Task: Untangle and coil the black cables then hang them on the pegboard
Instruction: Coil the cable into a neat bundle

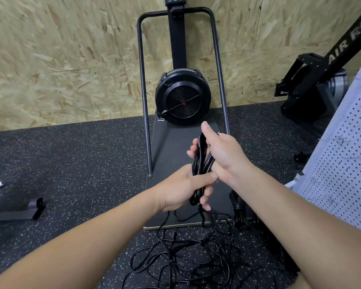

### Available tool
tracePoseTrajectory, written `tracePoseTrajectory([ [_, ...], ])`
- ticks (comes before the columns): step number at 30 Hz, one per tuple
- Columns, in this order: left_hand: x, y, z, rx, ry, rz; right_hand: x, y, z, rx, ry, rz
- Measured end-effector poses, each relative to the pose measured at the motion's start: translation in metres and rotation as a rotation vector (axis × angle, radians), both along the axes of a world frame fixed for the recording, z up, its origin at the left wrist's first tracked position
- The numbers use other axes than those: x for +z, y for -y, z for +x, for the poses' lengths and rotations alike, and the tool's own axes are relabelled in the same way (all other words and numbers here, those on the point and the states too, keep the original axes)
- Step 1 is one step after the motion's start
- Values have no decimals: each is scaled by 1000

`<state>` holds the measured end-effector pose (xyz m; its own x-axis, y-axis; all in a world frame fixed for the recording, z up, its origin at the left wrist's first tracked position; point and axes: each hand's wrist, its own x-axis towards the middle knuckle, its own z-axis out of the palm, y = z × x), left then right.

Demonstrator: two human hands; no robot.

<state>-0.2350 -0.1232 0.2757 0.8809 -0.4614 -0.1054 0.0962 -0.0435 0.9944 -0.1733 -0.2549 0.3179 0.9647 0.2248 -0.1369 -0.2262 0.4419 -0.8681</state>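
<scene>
The only lettering that can be read stands on the black slanted beam [350,41] of the exercise machine at the far right of the scene: large pale capitals running up along the beam spell "AIR RO", where the frame's edge cuts the word off, so the rest cannot be told. A small black plate [281,91] at the lower end of that machine carries a tiny pale mark, too small to make out. At the far top centre, the console [174,0] on the upright machine with the fan shows a dim display, but no digits or words on it are legible.
</scene>
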Motion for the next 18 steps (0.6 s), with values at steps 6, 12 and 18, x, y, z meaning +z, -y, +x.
tracePoseTrajectory([
  [6,11,-9,7,8,-25,-67,1,23,15,148,193,-195],
  [12,1,-12,19,235,112,-28,-25,33,27,258,105,-183],
  [18,5,-30,39,486,100,-131,-61,35,13,771,273,-742],
])
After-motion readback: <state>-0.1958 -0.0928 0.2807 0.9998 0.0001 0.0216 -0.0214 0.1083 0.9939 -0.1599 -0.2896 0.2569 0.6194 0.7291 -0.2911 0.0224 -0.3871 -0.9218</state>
